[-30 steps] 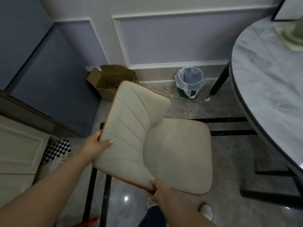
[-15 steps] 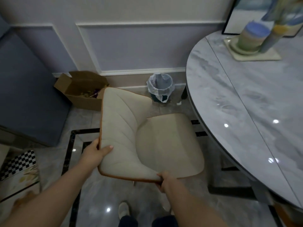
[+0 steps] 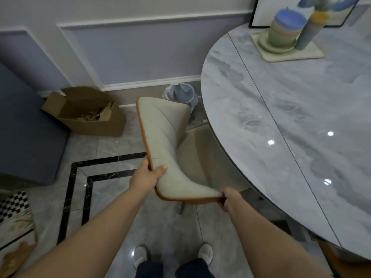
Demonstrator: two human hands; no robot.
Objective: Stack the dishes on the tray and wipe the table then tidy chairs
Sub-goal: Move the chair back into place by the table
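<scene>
A beige padded chair (image 3: 166, 137) with an orange-brown edge stands by the round grey marble table (image 3: 281, 137); its seat is partly under the tabletop. My left hand (image 3: 147, 176) grips the top edge of the backrest. My right hand (image 3: 228, 198) grips the backrest's near corner. At the far side of the table, a stack of coloured bowls and plates (image 3: 285, 33) and a stack of cups (image 3: 311, 27) stand on a pale tray (image 3: 313, 54).
An open cardboard box (image 3: 84, 113) and a small bin with a plastic liner (image 3: 180, 95) sit by the panelled wall. A dark blue cabinet (image 3: 24, 127) is at the left. A second chair's orange edge (image 3: 331, 255) shows under the table's near rim.
The chair has moved right, its seat now sliding under the table edge, and the backrest has turned more edge-on. Both hands kept their grip.
</scene>
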